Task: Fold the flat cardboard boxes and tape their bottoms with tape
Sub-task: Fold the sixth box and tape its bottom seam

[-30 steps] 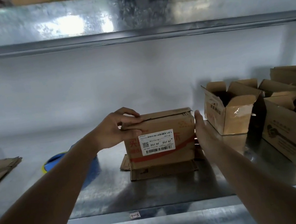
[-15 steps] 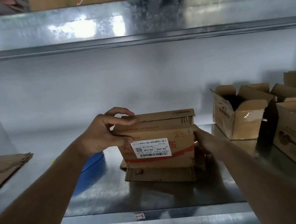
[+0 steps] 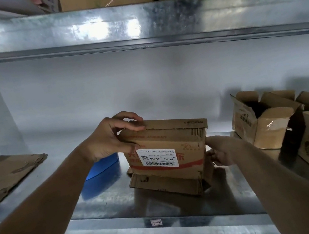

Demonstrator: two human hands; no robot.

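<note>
Cardboard box held steady on metal shelf, flaps folded shut

Cardboard box (image 3: 167, 151), printed label facing the camera, stands on a metal shelf (image 3: 107, 205) with its lower flaps splayed beneath it. The left hand (image 3: 110, 138) grips the top left corner, fingers curled over the folded flaps and thumb on the front; the right hand (image 3: 223, 151) presses the lower right side, its fingers largely hidden. Keeping the top flaps flush and square probably matters most before taping. A blue tape dispenser (image 3: 102, 166) sits just behind the left hand; assembled boxes (image 3: 261, 120) stand at right.
</note>
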